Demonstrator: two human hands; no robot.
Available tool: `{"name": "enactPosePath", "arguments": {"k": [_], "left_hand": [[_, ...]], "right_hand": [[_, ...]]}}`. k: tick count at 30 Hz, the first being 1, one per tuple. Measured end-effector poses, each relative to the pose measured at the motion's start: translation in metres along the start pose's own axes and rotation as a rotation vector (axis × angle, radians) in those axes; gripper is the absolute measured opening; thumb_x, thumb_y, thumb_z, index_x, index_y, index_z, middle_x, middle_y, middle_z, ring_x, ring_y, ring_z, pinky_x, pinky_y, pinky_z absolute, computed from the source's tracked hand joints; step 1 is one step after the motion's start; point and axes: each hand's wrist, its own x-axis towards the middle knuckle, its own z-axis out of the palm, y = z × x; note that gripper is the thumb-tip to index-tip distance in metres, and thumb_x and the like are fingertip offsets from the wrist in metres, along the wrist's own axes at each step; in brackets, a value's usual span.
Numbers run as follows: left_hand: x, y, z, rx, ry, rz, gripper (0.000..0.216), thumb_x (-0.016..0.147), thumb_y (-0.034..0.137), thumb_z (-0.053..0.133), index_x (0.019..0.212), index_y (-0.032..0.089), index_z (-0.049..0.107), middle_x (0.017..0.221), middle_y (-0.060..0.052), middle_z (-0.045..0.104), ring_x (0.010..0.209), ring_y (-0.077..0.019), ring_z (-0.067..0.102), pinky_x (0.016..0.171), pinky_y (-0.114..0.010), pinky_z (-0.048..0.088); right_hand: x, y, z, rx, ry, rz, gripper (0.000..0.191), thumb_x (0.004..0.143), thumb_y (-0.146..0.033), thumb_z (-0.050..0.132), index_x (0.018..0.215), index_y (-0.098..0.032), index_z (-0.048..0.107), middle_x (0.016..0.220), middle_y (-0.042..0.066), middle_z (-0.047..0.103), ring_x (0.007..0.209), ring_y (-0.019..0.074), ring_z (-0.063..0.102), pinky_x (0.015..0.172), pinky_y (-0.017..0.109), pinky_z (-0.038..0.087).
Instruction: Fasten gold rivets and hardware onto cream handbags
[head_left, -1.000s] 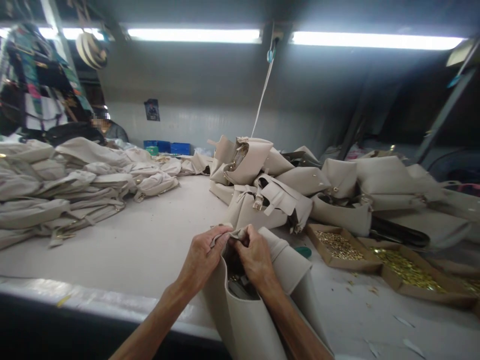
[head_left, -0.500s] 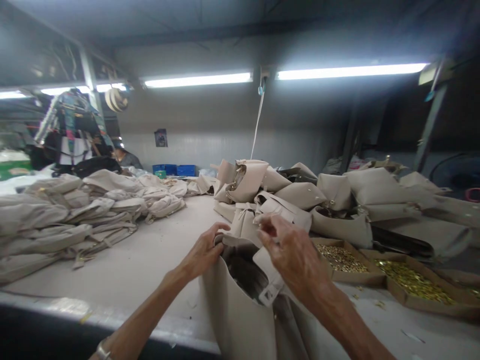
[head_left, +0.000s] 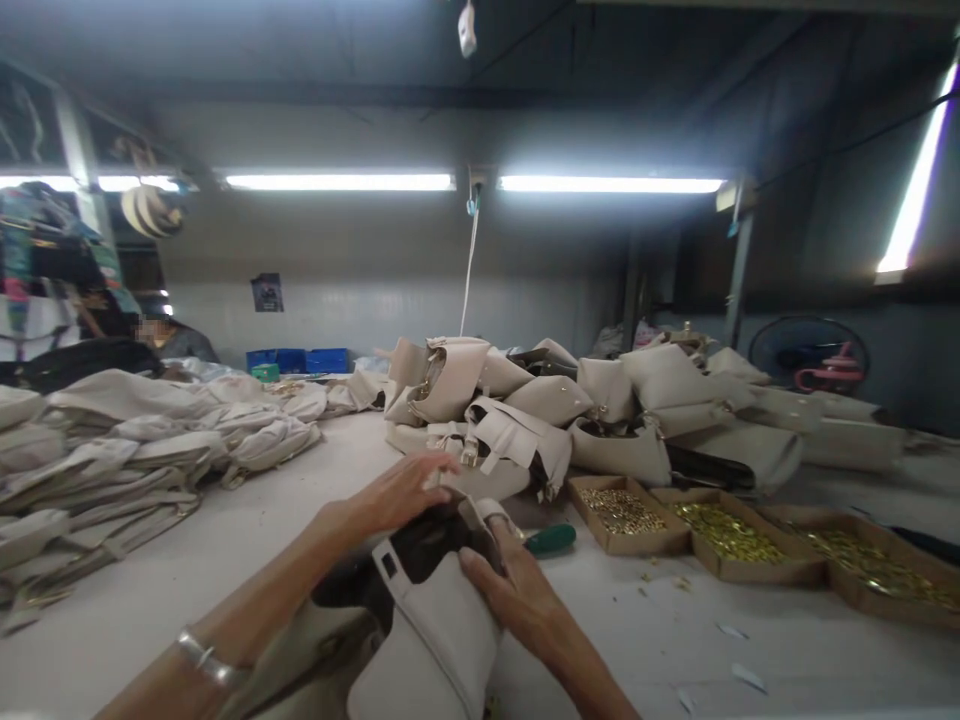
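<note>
A beige handbag (head_left: pixel 442 625) lies tilted in front of me, its dark inside showing. A strap end with a small dark square cutout hangs over its front. My right hand (head_left: pixel 521 590) grips the bag's upper right edge, thumb on one side and fingers round the other. Over the far rim, my left hand (head_left: pixel 401 492) is held with fingers stretched out and thumb apart; whether it touches the rim is unclear. Just beyond my right hand, a green handle (head_left: pixel 551 540) lies on the table.
More beige bags (head_left: pixel 547 400) are heaped at the back. At left lies a pile of beige pieces (head_left: pixel 150 430). Shallow boxes of gold metal parts (head_left: pixel 727 535) stand to the right, with loose bits on the table (head_left: pixel 600 650). A person (head_left: pixel 184 340) is at far left.
The bag has been turned and tipped leftward. My right hand has come down onto its edge; my left hand has opened from its hold on the rim. The view has swung right.
</note>
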Motion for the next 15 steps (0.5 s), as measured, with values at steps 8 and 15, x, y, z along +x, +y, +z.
{"name": "enactPosePath", "arguments": {"k": [8, 15], "left_hand": [[-0.041, 0.028, 0.018, -0.384, 0.025, -0.436, 0.043, 0.078, 0.059, 0.052, 0.071, 0.017, 0.057, 0.066, -0.003, 0.062, 0.060, -0.0170, 0.060, 0.059, -0.029, 0.047], [-0.046, -0.021, 0.043, -0.773, 0.023, -0.784, 0.063, 0.065, 0.077, 0.059, 0.061, 0.014, 0.055, 0.061, -0.007, 0.061, 0.056, -0.0189, 0.061, 0.063, -0.034, 0.050]], "right_hand": [[0.014, 0.017, 0.040, -0.466, 0.220, -0.139, 0.054, 0.075, 0.002, 0.041, 0.125, -0.012, 0.054, 0.133, 0.018, 0.050, 0.124, 0.0286, 0.046, 0.103, 0.043, 0.040], [0.008, 0.014, 0.048, -0.633, 0.138, -0.414, 0.055, 0.084, 0.002, 0.037, 0.130, -0.022, 0.055, 0.116, 0.011, 0.063, 0.099, 0.0226, 0.061, 0.085, 0.035, 0.052]]}}
